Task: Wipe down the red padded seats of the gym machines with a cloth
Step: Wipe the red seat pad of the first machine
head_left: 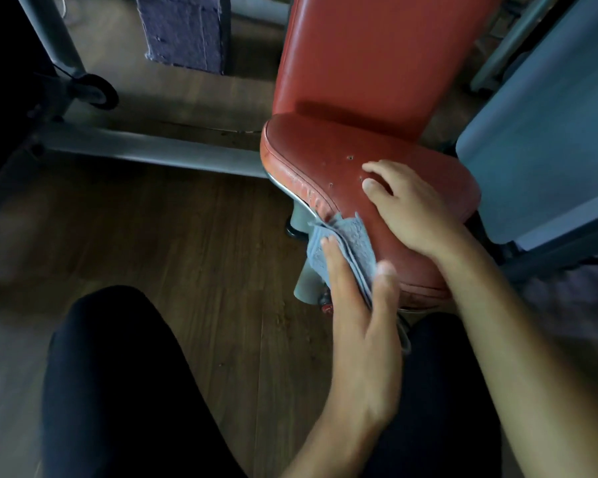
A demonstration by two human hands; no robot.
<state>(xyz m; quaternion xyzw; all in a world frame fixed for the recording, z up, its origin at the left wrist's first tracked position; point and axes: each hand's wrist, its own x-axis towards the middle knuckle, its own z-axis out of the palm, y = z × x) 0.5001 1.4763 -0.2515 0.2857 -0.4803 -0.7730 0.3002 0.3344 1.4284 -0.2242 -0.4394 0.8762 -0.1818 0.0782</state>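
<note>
The red padded seat (325, 150) sits at centre right, with its red backrest (377, 53) rising behind it. The seat's cover is worn, with small holes and a cracked front-left edge. My left hand (356, 322) presses a folded blue-grey cloth (346, 236) against the seat's near left side, fingers flat on the cloth and thumb on the pad. My right hand (411, 208) rests palm down on top of the seat with its fingers spread, holding nothing.
A grey metal frame bar (145, 150) runs along the wooden floor (187, 236) at left, with a small black wheel (94, 91) behind it. A grey post (308, 284) holds the seat up. A blue-grey panel (549, 132) stands close on the right. My dark-trousered knee (118, 391) is below.
</note>
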